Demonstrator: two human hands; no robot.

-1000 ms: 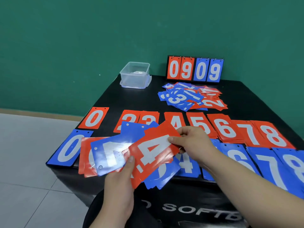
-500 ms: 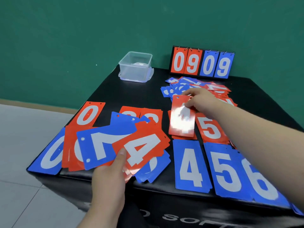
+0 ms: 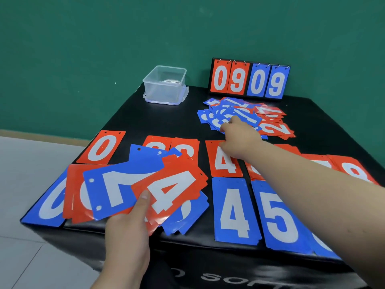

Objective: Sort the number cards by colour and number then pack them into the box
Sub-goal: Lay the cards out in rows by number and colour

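Left hand (image 3: pixel 127 230) grips a fan of number cards (image 3: pixel 116 190) above the near edge of the tabletop (image 3: pixel 156 122), thumb pressed on top between a blue 2 and a red 4 (image 3: pixel 173 190). Right hand (image 3: pixel 239 138) reaches across to the loose pile of mixed cards (image 3: pixel 270 122), its fingertips on the blue ones; whether it pinches a card I cannot tell. Sorted cards lie in two rows: red ones behind, among them a red 0 (image 3: pixel 102 147) and a red 4 stack (image 3: pixel 224 163), and blue ones in front, a blue 4 (image 3: pixel 234 211) beside a blue 5 (image 3: pixel 279 217). At the far left corner sits the clear box (image 3: pixel 165 85), well apart from the pile. A flip scoreboard (image 3: pixel 249 80) reading 09 09 stands upright at the back edge.
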